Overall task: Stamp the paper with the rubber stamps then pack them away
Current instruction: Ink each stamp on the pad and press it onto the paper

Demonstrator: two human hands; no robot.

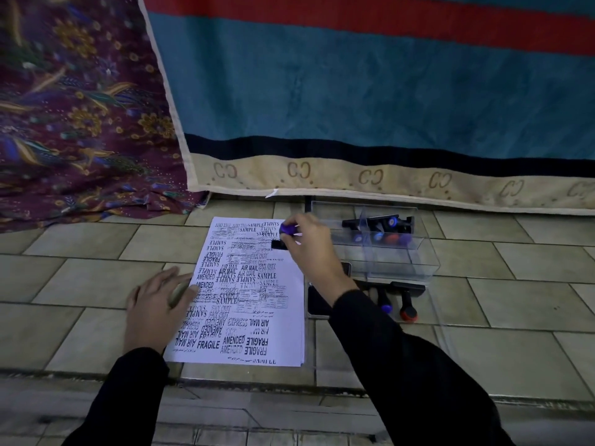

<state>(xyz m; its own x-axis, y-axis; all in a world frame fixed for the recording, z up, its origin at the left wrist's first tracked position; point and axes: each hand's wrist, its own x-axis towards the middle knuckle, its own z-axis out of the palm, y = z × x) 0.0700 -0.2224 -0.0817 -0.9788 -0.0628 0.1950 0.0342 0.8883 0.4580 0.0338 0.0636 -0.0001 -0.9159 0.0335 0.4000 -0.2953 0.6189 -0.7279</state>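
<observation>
1. Hold-down: the left hand (157, 304) lies flat on the left edge of the paper (289, 333), fingers straight and spread, grasping nothing. Likely purpose is to pin the sheet to the tiled floor (80, 284) so it neither slides nor lifts with the stamp.
2. Working side: the right hand (309, 243) grasps a purple-knobbed stamp (287, 229), fingers curled round the handle, black base down. It sits at the sheet's far right corner, ahead of the left hand. Cannot tell whether the base touches the paper or hovers just above it.
3. The paper is crowded with overlapping black impressions (SAMPLE, FRAGILE, AIR MAIL, FAX OUT). Judgement: stamping is far along, with blank space mainly down the right margin.
4. A clear box (418, 262) stands open just right of the right hand, with several packed stamps (386, 228) in its far part. That placement keeps packing a short reach.
5. A blue-knobbed stamp (384, 300) and a red-knobbed stamp (408, 305) lie right of the right forearm, outside the box and not yet packed.
6. A dark ink pad (317, 300), partly hidden under the right forearm, lies just beside the sheet, probably for re-inking.
</observation>
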